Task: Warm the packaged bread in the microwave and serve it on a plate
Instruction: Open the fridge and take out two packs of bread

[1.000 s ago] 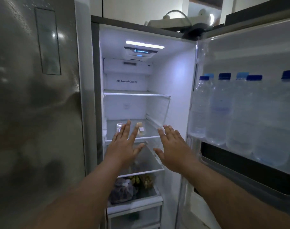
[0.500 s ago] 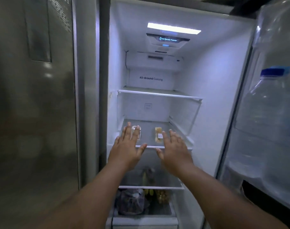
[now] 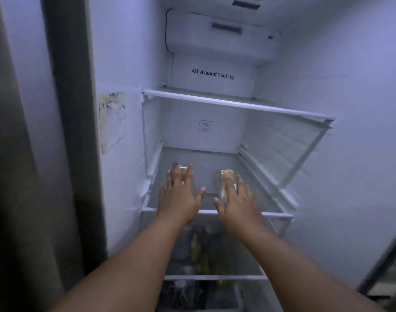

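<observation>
Since half a second ago we have leaned closer into the fridge [image 3: 327,75], and both hands now reach over the middle shelf [image 3: 244,213]. Our left hand [image 3: 180,197] and right hand [image 3: 235,204] have straight, spread fingers holding nothing, ready to take. The packaged bread [image 3: 223,180] lies partly hidden under the right fingers; the second package [image 3: 183,173] is mostly covered.

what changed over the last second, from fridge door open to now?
Both hands reached forward into the fridge. The left hand now covers the clear packet on the middle shelf; the right hand overlaps the wrapped bread. Fingers remain straight, nothing gripped. The camera moved closer, so the door's bottles left view. Both packets stayed put.
</observation>
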